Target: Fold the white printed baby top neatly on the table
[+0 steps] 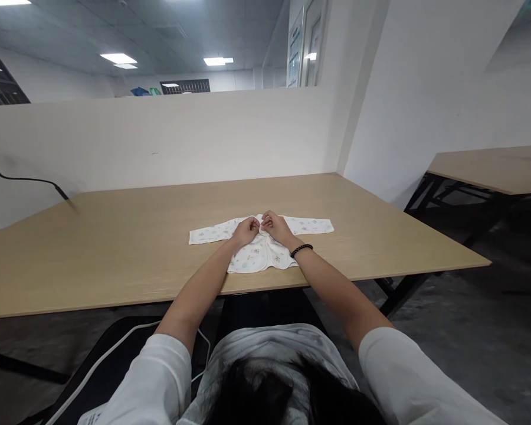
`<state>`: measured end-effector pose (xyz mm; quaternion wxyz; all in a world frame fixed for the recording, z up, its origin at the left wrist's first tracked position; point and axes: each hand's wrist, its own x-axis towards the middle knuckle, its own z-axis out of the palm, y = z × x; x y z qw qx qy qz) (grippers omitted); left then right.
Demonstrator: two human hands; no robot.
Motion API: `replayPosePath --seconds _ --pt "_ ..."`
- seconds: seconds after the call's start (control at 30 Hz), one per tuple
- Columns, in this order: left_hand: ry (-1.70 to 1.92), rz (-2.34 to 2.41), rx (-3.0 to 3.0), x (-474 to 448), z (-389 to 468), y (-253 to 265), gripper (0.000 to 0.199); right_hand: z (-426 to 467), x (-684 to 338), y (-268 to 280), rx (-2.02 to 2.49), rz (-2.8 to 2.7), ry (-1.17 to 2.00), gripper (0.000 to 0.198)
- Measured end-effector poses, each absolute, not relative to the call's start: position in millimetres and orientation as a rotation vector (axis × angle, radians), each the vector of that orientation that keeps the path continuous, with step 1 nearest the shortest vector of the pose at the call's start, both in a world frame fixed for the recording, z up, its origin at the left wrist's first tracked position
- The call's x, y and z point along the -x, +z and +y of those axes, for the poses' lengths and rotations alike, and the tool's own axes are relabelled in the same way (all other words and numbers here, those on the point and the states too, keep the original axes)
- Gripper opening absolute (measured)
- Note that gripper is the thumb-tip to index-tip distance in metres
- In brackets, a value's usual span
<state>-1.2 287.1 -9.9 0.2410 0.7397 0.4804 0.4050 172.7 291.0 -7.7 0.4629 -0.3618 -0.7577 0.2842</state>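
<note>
A small white baby shirt (253, 255) with a faint coloured print lies spread on the table, its sleeves stretched out to the left and right. At its neckline, near the front opening, my left hand (246, 230) pinches the cloth. Close beside it, my right hand (278, 228) has its fingers closed on the other side of the opening. Both sets of fingertips nearly meet, and what lies between them is too small to make out. A dark beaded bracelet (301, 250) circles my right wrist.
The light wooden table (128, 248) reaches back to a low white partition (194, 139). A black cable (26, 178) runs down to its back left. A second table (500, 168) stands to the right. A white cord (101, 369) hangs by my left side.
</note>
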Motion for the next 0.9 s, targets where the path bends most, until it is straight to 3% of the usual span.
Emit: replayPosePath --seconds 0.4,0.9 --pt "1.099 1.442 -1.938 -1.4 277.5 -4.1 0.01 289.7 -173.5 -5.6 0.877 -1.975 0.629 0.018" --pt "1.089 1.444 -1.936 -1.3 280.6 -5.9 0.02 287.3 -173.3 1.7 1.081 -2.067 0.43 0.012"
